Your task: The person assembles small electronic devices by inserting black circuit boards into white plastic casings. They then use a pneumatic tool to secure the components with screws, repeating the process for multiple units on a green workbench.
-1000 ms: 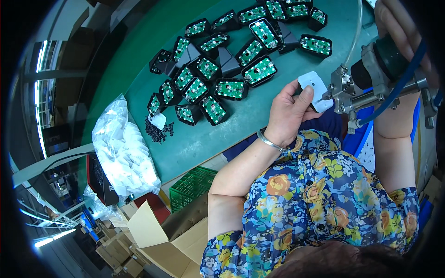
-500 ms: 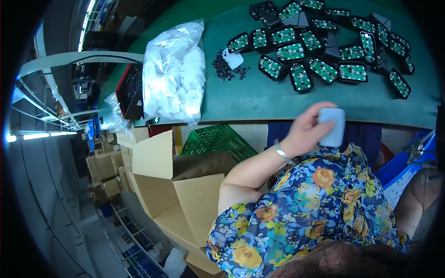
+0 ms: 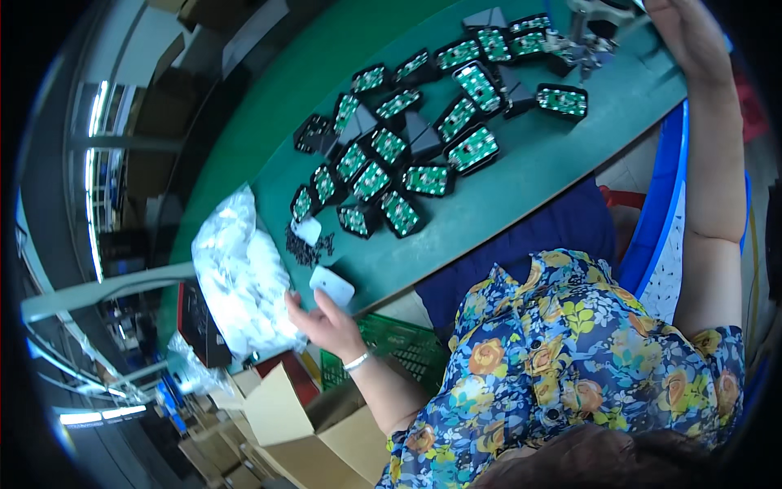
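My left hand (image 3: 326, 324) is at the table's front edge, thumb and fingers spread apart. A white rounded-corner plastic cover (image 3: 332, 285) lies just beyond it, one fingertip at the cover's near edge. Beside this hand is a clear bag (image 3: 244, 281) full of white pieces. A small heap of black screws (image 3: 308, 248) lies behind the cover, with another white cover (image 3: 306, 231) partly over it. My right hand (image 3: 688, 37) reaches to the far right, near a metal fixture (image 3: 599, 33); its fingers are cut off by the picture's rim.
Several black housings with green circuit boards (image 3: 426, 179) are spread over the green table (image 3: 456, 253). A red-edged black box (image 3: 204, 326) stands left of the bag. Below the table edge are a green crate (image 3: 399, 346) and an open cardboard box (image 3: 281, 407). A blue-rimmed bin (image 3: 664, 196) is at the right.
My left hand has moved left and opened from its grip on the white cover, which now lies at the table edge. My right arm has stretched forward, and the view has turned to the right.
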A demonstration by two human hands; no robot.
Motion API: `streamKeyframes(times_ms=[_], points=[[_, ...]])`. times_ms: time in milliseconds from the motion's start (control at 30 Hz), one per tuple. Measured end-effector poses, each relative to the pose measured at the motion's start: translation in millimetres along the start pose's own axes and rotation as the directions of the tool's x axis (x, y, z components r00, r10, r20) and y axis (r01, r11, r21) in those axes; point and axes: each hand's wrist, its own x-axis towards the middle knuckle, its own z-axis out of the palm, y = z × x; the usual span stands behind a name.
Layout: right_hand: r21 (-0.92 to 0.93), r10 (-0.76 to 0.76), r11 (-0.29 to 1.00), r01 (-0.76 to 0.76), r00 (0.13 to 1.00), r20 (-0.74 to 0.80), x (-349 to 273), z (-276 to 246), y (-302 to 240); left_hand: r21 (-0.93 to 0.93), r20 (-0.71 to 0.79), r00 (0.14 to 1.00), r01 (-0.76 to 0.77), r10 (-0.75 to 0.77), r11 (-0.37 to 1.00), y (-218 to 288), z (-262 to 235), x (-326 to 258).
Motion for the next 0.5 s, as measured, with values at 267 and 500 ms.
streamKeyframes(times_ms=[267,500], points=[[-0.675,0.157,0.698,-0.239,0.971,-0.181,-145.1,-15.8,52.8,-0.75,0.311,0.884,0.002,0.35,0.662,139.7,5.0,-16.6],[-0.637,0.291,0.688,-0.348,0.936,-0.198,-164.0,4.1,82.8,-0.881,0.446,0.569,0.141,0.691,0.452,234.0,23.6,0.8]])
